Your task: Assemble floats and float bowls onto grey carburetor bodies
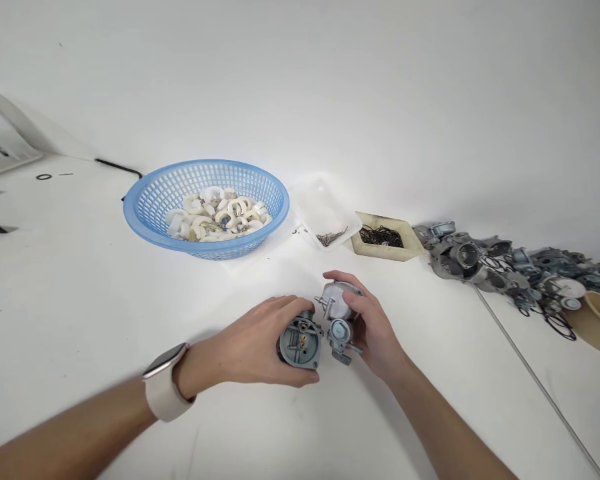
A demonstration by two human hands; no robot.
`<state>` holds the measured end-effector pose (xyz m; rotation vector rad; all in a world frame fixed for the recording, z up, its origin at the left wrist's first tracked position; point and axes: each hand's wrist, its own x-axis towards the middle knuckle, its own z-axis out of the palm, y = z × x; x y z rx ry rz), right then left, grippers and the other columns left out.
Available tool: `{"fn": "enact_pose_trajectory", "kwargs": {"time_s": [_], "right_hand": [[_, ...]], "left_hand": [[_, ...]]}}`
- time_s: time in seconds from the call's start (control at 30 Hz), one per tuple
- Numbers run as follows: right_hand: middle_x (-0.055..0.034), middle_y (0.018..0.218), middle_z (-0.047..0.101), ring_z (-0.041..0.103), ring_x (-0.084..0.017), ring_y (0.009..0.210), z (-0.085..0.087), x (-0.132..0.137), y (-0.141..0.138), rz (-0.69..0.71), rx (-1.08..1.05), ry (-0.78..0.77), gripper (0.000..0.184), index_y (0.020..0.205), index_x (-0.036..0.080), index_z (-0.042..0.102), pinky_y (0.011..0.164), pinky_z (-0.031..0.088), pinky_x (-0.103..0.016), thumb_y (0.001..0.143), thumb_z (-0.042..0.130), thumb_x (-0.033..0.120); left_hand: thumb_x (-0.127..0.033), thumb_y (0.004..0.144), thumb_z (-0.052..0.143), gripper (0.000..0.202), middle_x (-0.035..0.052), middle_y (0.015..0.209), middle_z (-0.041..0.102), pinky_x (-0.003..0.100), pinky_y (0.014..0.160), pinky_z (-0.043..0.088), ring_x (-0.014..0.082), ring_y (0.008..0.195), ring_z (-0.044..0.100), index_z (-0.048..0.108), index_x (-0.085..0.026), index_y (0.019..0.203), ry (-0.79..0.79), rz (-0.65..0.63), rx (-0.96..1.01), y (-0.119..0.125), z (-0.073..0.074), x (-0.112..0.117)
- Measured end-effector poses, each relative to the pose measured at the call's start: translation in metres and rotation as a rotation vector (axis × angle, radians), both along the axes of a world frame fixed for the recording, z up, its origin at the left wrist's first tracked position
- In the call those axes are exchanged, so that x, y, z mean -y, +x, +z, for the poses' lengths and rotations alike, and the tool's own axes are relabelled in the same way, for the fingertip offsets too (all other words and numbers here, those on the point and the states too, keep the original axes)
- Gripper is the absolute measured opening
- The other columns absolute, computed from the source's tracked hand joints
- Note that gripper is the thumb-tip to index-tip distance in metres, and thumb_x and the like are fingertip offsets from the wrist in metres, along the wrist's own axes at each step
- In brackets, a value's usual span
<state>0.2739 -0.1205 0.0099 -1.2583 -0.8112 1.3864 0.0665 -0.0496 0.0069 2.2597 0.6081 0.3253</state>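
Observation:
My left hand [267, 340] is wrapped round a grey metal carburetor body [299, 347], its open face turned up and small brass jets showing inside. Close beside it, my right hand [375, 327] grips a silvery carburetor float bowl [339, 310] with a round cap and small pipe stubs on it. The two parts sit almost edge to edge above the white table; whether they touch I cannot tell. Palms and fingers hide the outer sides of both parts.
A blue basket [145, 230] holds white ring-shaped floats. Beside it are a white tray [320, 207] with small pins and a cream tray [390, 252] of black rubber rings. Carburetor parts [465, 257] pile up at right, near a tan container [597, 323] and a thin rod [530, 373].

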Motion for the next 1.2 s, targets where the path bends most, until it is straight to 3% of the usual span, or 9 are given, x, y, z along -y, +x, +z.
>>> {"fn": "enact_pose_trajectory", "kwargs": {"time_s": [0.2, 0.33, 0.43, 0.5, 0.57, 0.67, 0.8, 1.03, 1.2], "right_hand": [[0.0002, 0.092, 0.056, 0.047, -0.011, 0.067, -0.003, -0.002, -0.006, -0.164, 0.080, 0.183, 0.022, 0.097, 0.023, 0.069, 0.055, 0.040, -0.022, 0.085, 0.062, 0.041], [0.0017, 0.077, 0.054, 0.045, -0.011, 0.056, -0.003, -0.004, -0.008, -0.238, -0.057, 0.220, 0.023, 0.082, 0.022, 0.063, 0.048, 0.036, -0.023, 0.085, 0.057, 0.045], [0.0007, 0.080, 0.056, 0.052, -0.012, 0.064, 0.000, -0.004, -0.011, -0.288, -0.084, 0.244, 0.024, 0.078, 0.021, 0.062, 0.056, 0.044, -0.023, 0.086, 0.055, 0.043], [0.0001, 0.081, 0.057, 0.055, -0.014, 0.069, 0.002, -0.005, -0.014, -0.270, -0.076, 0.233, 0.023, 0.075, 0.021, 0.061, 0.061, 0.048, -0.025, 0.086, 0.055, 0.040], [0.0005, 0.080, 0.056, 0.053, -0.014, 0.064, 0.004, -0.006, -0.019, -0.224, -0.062, 0.166, 0.022, 0.073, 0.021, 0.059, 0.057, 0.048, -0.026, 0.086, 0.055, 0.039], [0.0016, 0.077, 0.052, 0.042, -0.013, 0.058, 0.008, -0.008, -0.025, -0.190, 0.039, 0.078, 0.022, 0.075, 0.022, 0.059, 0.048, 0.040, -0.024, 0.086, 0.056, 0.040], [0.0013, 0.072, 0.046, 0.038, -0.013, 0.063, 0.012, -0.010, -0.027, -0.144, 0.227, 0.083, 0.029, 0.072, 0.021, 0.058, 0.054, 0.036, -0.024, 0.090, 0.055, 0.043], [0.0027, 0.077, 0.046, 0.037, -0.012, 0.062, 0.016, -0.011, -0.021, -0.025, 0.266, 0.009, 0.022, 0.082, 0.023, 0.058, 0.053, 0.033, -0.024, 0.086, 0.062, 0.043], [0.0027, 0.079, 0.051, 0.045, -0.012, 0.064, 0.018, -0.009, -0.018, 0.054, 0.226, -0.017, 0.015, 0.085, 0.023, 0.061, 0.055, 0.037, -0.022, 0.084, 0.063, 0.038]], "left_hand": [[-0.055, 0.062, 0.090, 0.078, 0.0032, 0.112, 0.063, 0.044, 0.093, 0.049, 0.0296, 0.102, 0.061, 0.054, -0.026, 0.125, 0.063, -0.003, -0.004, 0.004, -0.006, 0.004], [-0.055, 0.064, 0.089, 0.074, 0.0042, 0.112, 0.064, 0.045, 0.092, 0.050, 0.0305, 0.104, 0.061, 0.055, -0.024, 0.121, 0.053, 0.003, -0.005, 0.005, -0.007, 0.009], [-0.053, 0.068, 0.087, 0.071, 0.0044, 0.117, 0.064, 0.045, 0.093, 0.050, 0.0307, 0.107, 0.062, 0.054, -0.025, 0.124, 0.020, 0.018, 0.005, 0.005, -0.008, 0.014], [-0.052, 0.069, 0.087, 0.074, 0.0044, 0.120, 0.064, 0.045, 0.096, 0.050, 0.0309, 0.110, 0.061, 0.052, -0.025, 0.128, -0.008, 0.019, 0.015, 0.006, -0.007, 0.017], [-0.050, 0.069, 0.087, 0.074, 0.0045, 0.123, 0.064, 0.045, 0.097, 0.048, 0.0312, 0.112, 0.061, 0.052, -0.025, 0.129, -0.026, 0.019, 0.023, 0.007, -0.006, 0.019], [-0.049, 0.068, 0.087, 0.065, 0.0035, 0.115, 0.066, 0.044, 0.090, 0.050, 0.0304, 0.105, 0.063, 0.055, -0.025, 0.119, -0.056, 0.029, 0.016, 0.009, -0.004, 0.022], [-0.050, 0.068, 0.086, 0.059, 0.0038, 0.107, 0.067, 0.041, 0.081, 0.050, 0.0288, 0.095, 0.063, 0.054, -0.023, 0.110, -0.096, 0.040, 0.013, 0.010, -0.002, 0.024], [-0.051, 0.070, 0.085, 0.060, 0.0046, 0.106, 0.066, 0.041, 0.081, 0.048, 0.0293, 0.096, 0.062, 0.053, -0.023, 0.112, -0.098, 0.051, 0.012, 0.008, -0.003, 0.023], [-0.051, 0.071, 0.086, 0.062, 0.0038, 0.110, 0.065, 0.041, 0.083, 0.048, 0.0292, 0.099, 0.062, 0.053, -0.024, 0.115, -0.085, 0.035, 0.029, 0.007, -0.005, 0.022]]}}
